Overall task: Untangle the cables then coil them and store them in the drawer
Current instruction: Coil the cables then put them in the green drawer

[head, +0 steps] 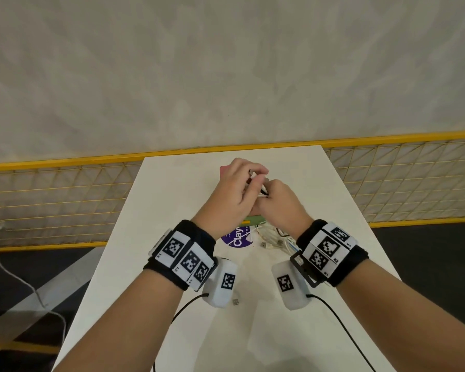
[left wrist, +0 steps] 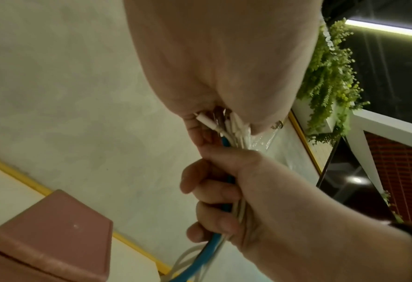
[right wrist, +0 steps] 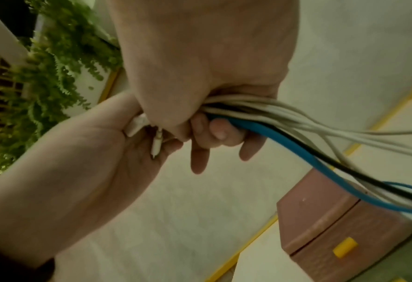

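Note:
My right hand [head: 277,202] grips a bundle of cables [right wrist: 296,118] in its fist: several white ones, a blue cable [right wrist: 260,128] and a thin black one. My left hand [head: 242,183] sits right against it and holds the white connector ends [left wrist: 207,122] of the same bundle in its curled fingers. Both hands hover above the far half of the white table [head: 172,197]. The rest of the cables [head: 274,240] trails down into a loose tangle on the table under my right wrist. A pink drawer box [right wrist: 344,229] with a yellow handle stands below the hands.
A purple round label [head: 238,238] lies on the table beside the tangle. A loose USB plug [head: 235,302] lies nearer to me. A yellow mesh fence [head: 65,200] runs behind the table, and a white cable [head: 24,280] lies on the floor at left.

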### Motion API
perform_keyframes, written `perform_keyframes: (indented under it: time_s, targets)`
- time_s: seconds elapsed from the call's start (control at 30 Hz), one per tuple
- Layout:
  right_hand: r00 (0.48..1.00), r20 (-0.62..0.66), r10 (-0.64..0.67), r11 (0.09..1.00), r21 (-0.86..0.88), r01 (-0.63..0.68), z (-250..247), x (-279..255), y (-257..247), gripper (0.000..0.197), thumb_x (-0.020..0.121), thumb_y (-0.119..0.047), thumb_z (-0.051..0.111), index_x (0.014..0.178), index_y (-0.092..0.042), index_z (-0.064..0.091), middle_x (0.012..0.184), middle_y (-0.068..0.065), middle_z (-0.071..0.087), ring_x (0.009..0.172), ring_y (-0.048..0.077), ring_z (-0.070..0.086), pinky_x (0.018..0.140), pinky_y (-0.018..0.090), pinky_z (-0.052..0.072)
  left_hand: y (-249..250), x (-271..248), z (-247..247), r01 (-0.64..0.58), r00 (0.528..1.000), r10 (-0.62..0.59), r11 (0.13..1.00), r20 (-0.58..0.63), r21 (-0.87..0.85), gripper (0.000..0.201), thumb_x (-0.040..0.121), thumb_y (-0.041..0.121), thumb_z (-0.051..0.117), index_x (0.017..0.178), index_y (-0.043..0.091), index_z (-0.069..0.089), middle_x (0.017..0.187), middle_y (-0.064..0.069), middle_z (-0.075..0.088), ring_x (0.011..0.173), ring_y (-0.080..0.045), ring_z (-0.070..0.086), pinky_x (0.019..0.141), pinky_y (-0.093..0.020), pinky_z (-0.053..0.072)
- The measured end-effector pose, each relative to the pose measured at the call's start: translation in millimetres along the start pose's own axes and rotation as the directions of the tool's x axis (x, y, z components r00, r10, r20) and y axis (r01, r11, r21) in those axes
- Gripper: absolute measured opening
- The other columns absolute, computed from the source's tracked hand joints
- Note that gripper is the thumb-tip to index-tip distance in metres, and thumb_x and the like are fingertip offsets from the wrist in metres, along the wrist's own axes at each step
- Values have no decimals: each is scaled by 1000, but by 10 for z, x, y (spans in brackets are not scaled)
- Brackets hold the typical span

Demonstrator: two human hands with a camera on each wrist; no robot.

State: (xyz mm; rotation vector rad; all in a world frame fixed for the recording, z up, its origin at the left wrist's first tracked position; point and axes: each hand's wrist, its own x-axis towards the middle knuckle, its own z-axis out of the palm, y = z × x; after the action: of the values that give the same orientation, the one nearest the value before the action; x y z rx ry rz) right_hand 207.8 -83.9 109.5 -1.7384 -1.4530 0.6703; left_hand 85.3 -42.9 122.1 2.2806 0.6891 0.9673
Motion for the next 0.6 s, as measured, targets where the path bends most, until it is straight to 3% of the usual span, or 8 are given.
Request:
perform_keyframes:
  time_s: [0.07, 0.13, 0.27, 0.4, 0.47, 0.53, 0.57, 0.6]
  targets:
    - [999, 11, -45, 999, -21, 45, 4, -14, -12, 8, 74, -20, 55, 73, -16, 62, 69, 5, 68, 65, 24, 61, 59, 37, 46, 38, 8, -6, -33, 999, 31, 998, -26, -50, 28, 97, 6, 48, 123, 11, 55, 116, -3, 53, 109, -6, 51, 92, -10, 38]
    - [988, 66, -142, 987, -68, 147, 48, -48, -33, 15, 71, -26, 49, 77, -17, 59, 71, 4, 65, 66, 23, 61, 57, 37, 46, 82, 30, -6, -93, 995, 91, 995, -36, -43, 29, 93, 1, 53, 120, 11, 59, 115, -4, 56, 108, -4, 53, 94, -13, 39]
    - [993, 53, -108, 991, 81, 103, 77, -61, -43, 14, 78, -12, 51, 77, -7, 63, 67, 1, 66, 67, 21, 62, 62, 39, 48, 132, 49, -20, -53, 995, 36, 981, -93, -188, 23, 100, 11, 47, 117, 12, 64, 118, 0, 61, 113, -6, 55, 100, -21, 41]
    - [983, -4, -183, 976, 122, 182, 100, -28, -59, 22, 75, -16, 53, 92, -6, 65, 84, 13, 70, 83, 27, 66, 70, 45, 55, 101, 15, -3, 0, 997, 6, 997, 71, -79, 33, 104, 22, 38, 126, 18, 61, 133, 8, 58, 138, -4, 36, 118, -24, 20]
    - [982, -20, -189, 972, 136, 190, 100, -26, -63, 23, 75, -14, 57, 95, -7, 66, 89, 15, 71, 88, 29, 67, 74, 47, 55, 85, 11, -7, -14, 997, 22, 995, 76, -98, 33, 103, 22, 40, 128, 16, 60, 138, 5, 55, 140, -5, 33, 118, -25, 22]
    - [988, -23, -151, 976, 156, 153, 97, -12, -20, 25, 85, -5, 55, 108, -1, 62, 106, 21, 67, 102, 33, 63, 77, 32, 52, 87, 7, -3, -24, 994, 34, 995, 102, -93, 33, 102, 21, 41, 130, 14, 59, 142, 2, 51, 142, -7, 30, 116, -19, 22]
    - [989, -8, -144, 977, 155, 144, 91, -23, -7, 29, 89, -4, 51, 117, 3, 58, 115, 20, 64, 110, 27, 60, 78, 17, 47, 93, 6, 7, -31, 990, 41, 997, 138, -71, 33, 102, 20, 42, 131, 14, 58, 143, 2, 50, 142, -7, 29, 115, -16, 21]
    - [984, 18, -180, 977, 123, 176, 81, -42, -4, 32, 91, -8, 47, 120, 2, 56, 115, 13, 64, 110, 12, 59, 76, 7, 43, 93, 5, 15, -39, 986, 47, 998, 159, -50, 33, 102, 21, 44, 131, 14, 57, 144, 2, 49, 142, -8, 30, 114, -15, 21]
